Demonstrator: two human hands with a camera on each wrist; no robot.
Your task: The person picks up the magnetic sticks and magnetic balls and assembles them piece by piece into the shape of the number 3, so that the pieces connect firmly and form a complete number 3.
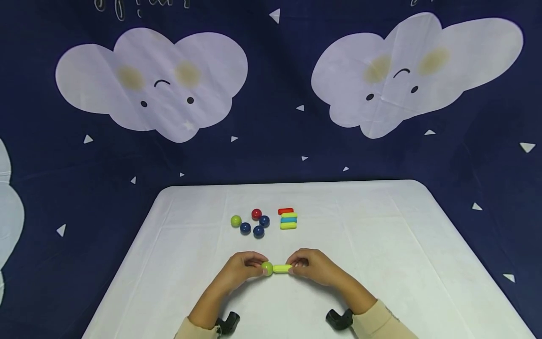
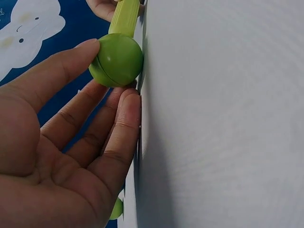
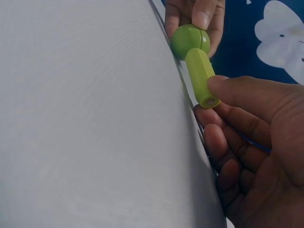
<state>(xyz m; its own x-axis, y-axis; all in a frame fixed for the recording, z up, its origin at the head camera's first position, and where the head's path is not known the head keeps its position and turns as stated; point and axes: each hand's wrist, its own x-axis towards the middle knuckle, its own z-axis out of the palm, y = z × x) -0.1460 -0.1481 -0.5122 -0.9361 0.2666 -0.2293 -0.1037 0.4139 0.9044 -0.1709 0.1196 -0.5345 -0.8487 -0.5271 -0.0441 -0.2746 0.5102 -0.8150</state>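
The left hand (image 1: 241, 271) pinches a glossy lime-green plastic-looking ball (image 2: 118, 59) between its thumb and fingers, while the right hand (image 1: 316, 268) pinches the far end of a ribbed yellow-green plastic-looking rod (image 3: 199, 76). The rod's other end touches the ball, so the two pieces lie in line between the hands, just above or on the white surface (image 1: 381, 245); which of the two is hard to tell. A small grey disc (image 3: 210, 101) shows in the rod's end by the right thumb. Beyond the hands, on the surface, sits a loose group of balls: a second lime-green ball (image 1: 235, 221) at the left, a shiny red ball (image 1: 256, 214) at the back and three dark blue balls (image 1: 259, 231). Right of them lie four short bars in a close stack of rows: red (image 1: 285, 211), yellow-green (image 1: 289, 215), blue (image 1: 289, 220) and yellow-green again. Behind the surface hangs a navy cloth (image 1: 271, 160) printed with pale clouds (image 1: 148, 113) and small white triangles.
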